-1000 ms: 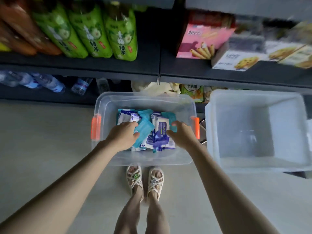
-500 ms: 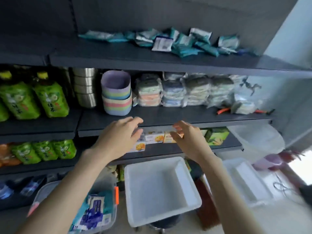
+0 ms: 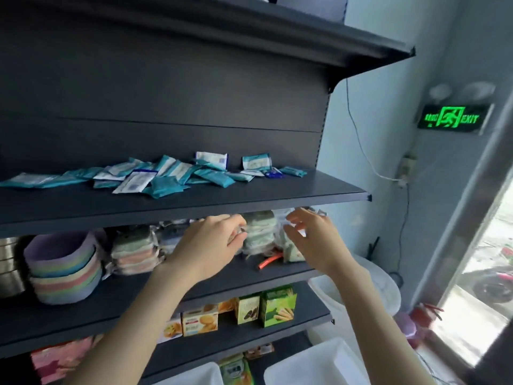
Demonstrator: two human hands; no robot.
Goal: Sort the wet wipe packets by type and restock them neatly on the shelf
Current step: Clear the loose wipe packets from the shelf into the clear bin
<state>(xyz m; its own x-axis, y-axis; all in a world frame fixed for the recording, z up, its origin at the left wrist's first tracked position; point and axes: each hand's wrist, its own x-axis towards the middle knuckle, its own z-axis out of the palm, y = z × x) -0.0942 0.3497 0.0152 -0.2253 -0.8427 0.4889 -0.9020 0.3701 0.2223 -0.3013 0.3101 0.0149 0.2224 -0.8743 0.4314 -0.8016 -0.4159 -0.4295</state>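
Our left hand (image 3: 211, 243) and right hand (image 3: 313, 240) were raised side by side, both empty, fingers loose and spread, gripping nothing. The wet wipe packets (image 3: 166, 176) lay in a loose jumble on the dark shelf (image 3: 249, 201) just above both hands. Teal ones were mixed with white ones, a small blue one lay near the right end, and two white packets leaned upright against the back panel. The front lip of that shelf ran between our hands and the packets.

Behind our fingers, on the lower shelf (image 3: 83, 315), stood plastic-wrapped bundles (image 3: 258, 232) in pale green and pink. We could not tell whether the left fingertips touched one, as the frame was blurred there. An orange-handled tool (image 3: 268, 261) lay on that board below the gap between the hands. Farther left sat a stack of pastel bowls (image 3: 63, 268) beside a steel container (image 3: 8, 265).

Biscuit boxes (image 3: 200, 319) and green snack boxes (image 3: 277, 305) lined the shelf under our forearms, with white bins (image 3: 313, 362) near the floor. A green exit sign (image 3: 452, 118) glowed on the wall to the right.
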